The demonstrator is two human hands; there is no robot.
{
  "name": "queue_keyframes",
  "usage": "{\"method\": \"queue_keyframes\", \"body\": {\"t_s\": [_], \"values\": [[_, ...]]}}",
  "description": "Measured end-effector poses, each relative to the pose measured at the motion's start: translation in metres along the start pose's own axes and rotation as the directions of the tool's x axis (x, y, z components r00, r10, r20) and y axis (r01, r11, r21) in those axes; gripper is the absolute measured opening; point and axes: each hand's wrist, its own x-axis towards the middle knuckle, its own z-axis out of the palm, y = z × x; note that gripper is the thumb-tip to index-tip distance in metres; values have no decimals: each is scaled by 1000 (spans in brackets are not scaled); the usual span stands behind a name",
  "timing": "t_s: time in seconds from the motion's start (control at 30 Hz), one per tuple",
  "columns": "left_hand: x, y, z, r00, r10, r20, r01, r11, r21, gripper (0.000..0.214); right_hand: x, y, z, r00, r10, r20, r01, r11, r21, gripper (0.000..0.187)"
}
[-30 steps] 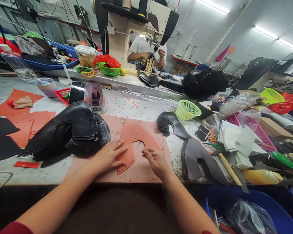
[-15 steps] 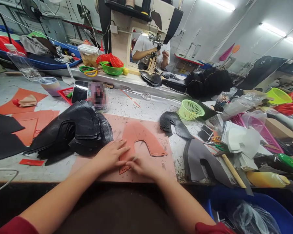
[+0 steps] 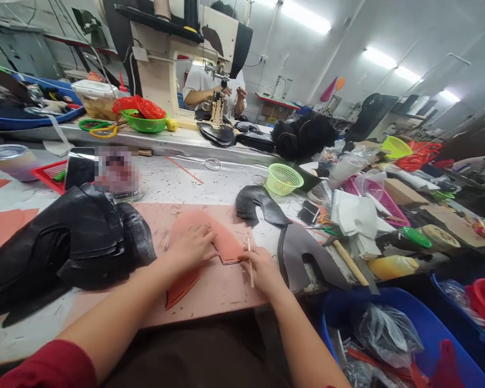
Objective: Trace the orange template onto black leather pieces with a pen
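Note:
An orange, arch-shaped cut piece [image 3: 231, 243] with dark edge lines lies on the pink sheet [image 3: 216, 296]. My left hand [image 3: 192, 245] rests flat across its middle, fingers spread, hiding part of the cut-out. By the piece's right-hand end, my right hand [image 3: 265, 271] pinches a thin white pen-like stick [image 3: 249, 256], held nearly upright. The right fingertips touch or almost touch the orange edge. Left of the sheet is a thick stack of black leather pieces [image 3: 91, 223] of similar shape. Black curved pieces [image 3: 253, 200] and grey ones [image 3: 297, 250] lie to the right.
A green basket [image 3: 283, 180] stands behind the black pieces. The hammer [image 3: 350, 262], a yellow bottle [image 3: 392, 267] and a notepad [image 3: 353, 213] crowd the right side. Below the table edge sits a blue bin [image 3: 327, 307]. Across the bench, a person [image 3: 200, 86] works behind a sewing machine [image 3: 157, 70].
My right hand has moved from the piece's near left end to its right end with the stick. My left hand has slid onto the middle. The view has turned right.

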Motion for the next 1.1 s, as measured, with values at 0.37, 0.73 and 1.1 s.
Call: {"method": "queue_keyframes", "body": {"t_s": [0.37, 0.73, 1.1], "values": [[13, 1, 28, 997, 74, -22, -75, 995, -73, 45, -2, 1, 6, 997, 23, -68, -17, 996, 82, 21], [16, 1, 27, 996, 85, -23, -87, 994, -68, 44, 18, -7, -16, 988, 119, 99, -146, 925, 351, 22], [16, 0, 33, 991, 101, -93, -106, 993, -48, 43, 35, 6, -39, 894, 240, 378, -393, 826, 404, 15]]}}
